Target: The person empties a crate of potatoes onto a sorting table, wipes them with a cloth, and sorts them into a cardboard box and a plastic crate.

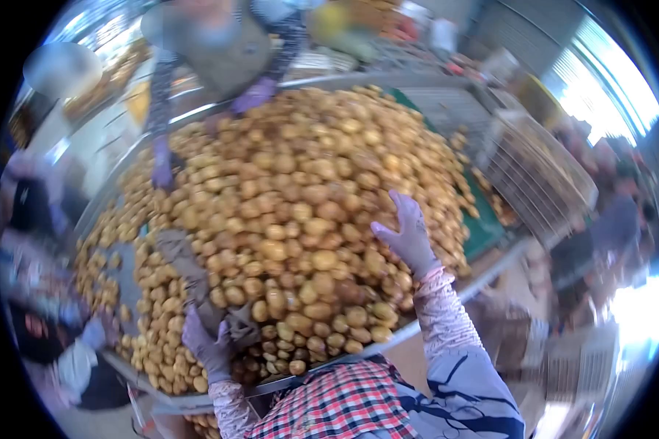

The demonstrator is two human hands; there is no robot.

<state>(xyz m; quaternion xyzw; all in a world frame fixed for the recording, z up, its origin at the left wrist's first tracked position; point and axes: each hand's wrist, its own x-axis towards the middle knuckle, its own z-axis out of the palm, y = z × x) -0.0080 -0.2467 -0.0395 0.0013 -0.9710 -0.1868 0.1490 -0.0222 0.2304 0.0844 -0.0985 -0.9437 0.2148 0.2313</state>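
1. Potatoes (322,259), too many to count, heaped across one bench (406,334).
2. Right hand (410,238): thumb and fingers apart, over the heap.
3. Left hand (209,342): fingers apart, beside grey cloth (179,252); contact unclear.
4. Opposite, one person (231,51), two purple gloves (257,95).

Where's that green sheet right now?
In the head view, the green sheet shows on the right, between the heap of potatoes and the slatted crate.
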